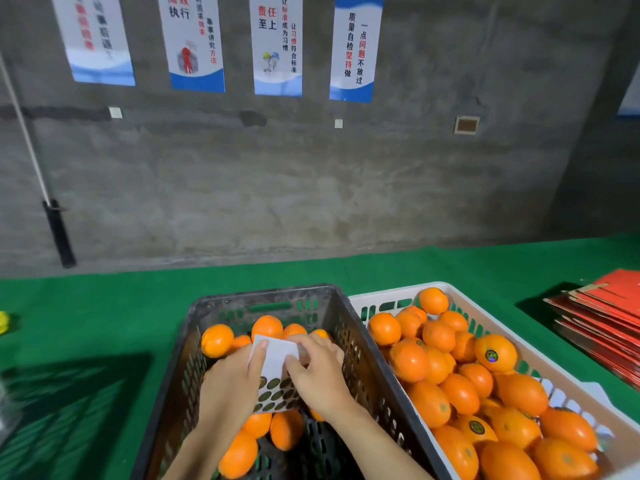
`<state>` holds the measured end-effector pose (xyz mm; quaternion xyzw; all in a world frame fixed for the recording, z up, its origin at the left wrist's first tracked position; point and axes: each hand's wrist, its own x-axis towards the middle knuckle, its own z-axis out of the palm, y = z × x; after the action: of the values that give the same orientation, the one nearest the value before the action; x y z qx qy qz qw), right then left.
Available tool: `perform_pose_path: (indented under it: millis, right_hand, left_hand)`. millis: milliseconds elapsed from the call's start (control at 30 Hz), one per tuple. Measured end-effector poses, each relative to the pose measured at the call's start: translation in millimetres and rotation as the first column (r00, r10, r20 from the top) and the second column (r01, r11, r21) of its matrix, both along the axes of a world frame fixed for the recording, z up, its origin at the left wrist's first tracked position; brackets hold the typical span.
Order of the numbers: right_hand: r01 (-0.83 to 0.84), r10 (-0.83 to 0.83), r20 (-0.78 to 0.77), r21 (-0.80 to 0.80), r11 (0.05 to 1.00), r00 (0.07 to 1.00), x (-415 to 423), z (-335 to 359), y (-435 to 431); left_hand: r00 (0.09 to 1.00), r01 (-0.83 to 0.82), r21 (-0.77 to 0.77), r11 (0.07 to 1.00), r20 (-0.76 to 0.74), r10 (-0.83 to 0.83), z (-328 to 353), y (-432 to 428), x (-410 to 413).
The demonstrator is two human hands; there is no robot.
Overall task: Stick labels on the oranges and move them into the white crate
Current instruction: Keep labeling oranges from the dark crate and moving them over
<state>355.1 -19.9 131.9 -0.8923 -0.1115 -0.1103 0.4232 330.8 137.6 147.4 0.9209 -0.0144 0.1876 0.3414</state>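
Observation:
A black crate (pixel 207 303) in front of me holds several unlabelled oranges (pixel 217 340). Over it my left hand (pixel 230 382) holds a white label sheet (pixel 275 362) with rows of dark round stickers on its lower part. My right hand (pixel 317 367) pinches at the sheet's right side, thumb and fingers curled on it. To the right stands the white crate (pixel 491 323), piled high with oranges (pixel 429 403); a few of them show dark round labels, such as one (pixel 495 353).
Both crates stand on a green-covered table (pixel 104 306) against a grey concrete wall. A stack of red flat cartons (pixel 602 323) lies at the right. A small yellow object (pixel 3 322) sits at the far left edge.

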Motion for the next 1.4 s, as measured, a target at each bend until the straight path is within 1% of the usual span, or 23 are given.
perform_pose_path:
  millis: [100, 133, 167, 233, 267, 300, 333, 400, 467, 533, 567, 633, 733, 800, 833, 900, 967, 1067, 1167, 1300, 1400]
  right_hand:
    - [0.05, -0.05, 0.054, 0.006, 0.999, 0.997, 1.3, 1.9, 2.3]
    - [0.041, -0.042, 0.047, 0.019, 0.999, 0.998, 1.3, 2.5, 3.1]
    - [0.017, -0.018, 0.027, 0.047, 0.999, 0.999, 1.4, 2.7, 3.6]
    - [-0.045, 0.049, -0.025, 0.153, 0.987, 0.998, 1.0, 3.8, 3.0]
    - [-0.069, 0.08, -0.046, 0.21, 0.975, 0.996, 1.2, 5.0, 2.5]
    - [-0.087, 0.107, -0.062, 0.261, 0.962, 0.992, 1.5, 6.6, 2.0]
    - [-0.1, 0.126, -0.068, 0.296, 0.95, 0.99, 1.7, 7.9, 1.1]
    - [-0.104, 0.125, -0.047, 0.309, 0.945, 0.991, 1.0, 10.8, 0.5]
    - [-0.036, 0.028, 0.04, 0.221, 0.975, 0.999, 0.9, 9.6, 0.7]
    - [0.075, -0.096, 0.18, 0.12, 0.99, 0.979, 0.3, 7.6, 1.6]
    - [0.114, -0.128, 0.24, 0.075, 0.991, 0.962, 0.4, 6.4, 1.8]
    - [0.121, -0.112, 0.309, -0.01, 0.993, 0.945, 0.0, 3.7, 2.8]
    - [0.074, -0.053, 0.281, -0.066, 0.995, 0.958, -0.5, 1.2, 4.5]
    - [0.057, -0.035, 0.219, -0.095, 0.994, 0.975, -0.9, 0.4, 6.1]
    - [0.041, -0.026, 0.181, -0.076, 0.996, 0.983, -0.9, 0.5, 6.4]
    - [-0.023, 0.016, 0.081, 0.085, 0.996, 0.997, -2.2, 2.1, 5.5]
    - [-0.068, 0.065, 0.02, 0.247, 0.967, 0.998, -3.8, 5.2, 6.1]
    - [-0.072, 0.069, 0.02, 0.337, 0.939, 0.997, -4.9, 7.9, 7.5]
    - [-0.081, 0.07, 0.042, 0.354, 0.932, 0.997, -7.7, 9.3, 9.0]
    - [-0.159, 0.14, 0.084, 0.297, 0.942, 0.987, -14.5, 11.1, 13.0]
    - [-0.183, 0.172, 0.062, 0.331, 0.926, 0.983, -15.2, 14.4, 12.1]
  left_hand:
    - [0.999, -0.037, -0.156, 0.987, -0.028, 0.033, 2.7, -0.5, 1.4]
    - [0.998, -0.033, -0.233, 0.972, -0.057, 0.02, 5.0, -0.8, 1.0]
    - [0.994, -0.039, -0.341, 0.939, -0.107, 0.002, 8.3, -0.8, 0.4]
    - [0.969, -0.075, -0.576, 0.814, -0.235, -0.077, 17.6, -0.7, -0.9]
    - [0.944, -0.093, -0.657, 0.748, -0.298, -0.144, 21.4, 0.1, -1.8]
    - [0.913, -0.098, -0.704, 0.703, -0.345, -0.219, 24.8, 0.7, -3.2]
    - [0.885, -0.1, -0.726, 0.68, -0.377, -0.273, 26.9, 1.2, -4.7]
    - [0.86, -0.115, -0.732, 0.672, -0.412, -0.301, 27.5, 3.0, -6.2]
    - [0.848, -0.139, -0.74, 0.658, -0.433, -0.307, 27.4, 4.4, -6.5]
    - [0.843, -0.172, -0.774, 0.609, -0.436, -0.316, 27.8, 6.4, -5.2]
    - [0.847, -0.191, -0.793, 0.579, -0.431, -0.311, 28.2, 7.4, -4.3]
    - [0.864, -0.207, -0.813, 0.543, -0.413, -0.288, 27.2, 9.3, -1.9]
    - [0.879, -0.219, -0.829, 0.514, -0.396, -0.264, 25.9, 11.2, 0.7]
    - [0.88, -0.219, -0.833, 0.509, -0.394, -0.265, 24.7, 12.0, 1.6]
    - [0.885, -0.214, -0.83, 0.514, -0.387, -0.257, 24.3, 12.1, 2.1]
    - [0.899, -0.191, -0.824, 0.534, -0.365, -0.242, 22.6, 11.3, 2.6]
    - [0.91, -0.16, -0.821, 0.548, -0.338, -0.24, 22.5, 9.3, 1.4]
    - [0.928, -0.102, -0.803, 0.587, -0.29, -0.235, 25.8, 7.1, -2.3]
    - [0.955, -0.042, -0.748, 0.663, -0.226, -0.195, 27.3, 5.3, -5.4]
    - [0.966, 0.033, -0.697, 0.717, -0.161, -0.201, 27.2, 3.4, -7.3]
    - [0.974, 0.028, -0.665, 0.746, -0.149, -0.169, 25.2, 3.4, -6.1]
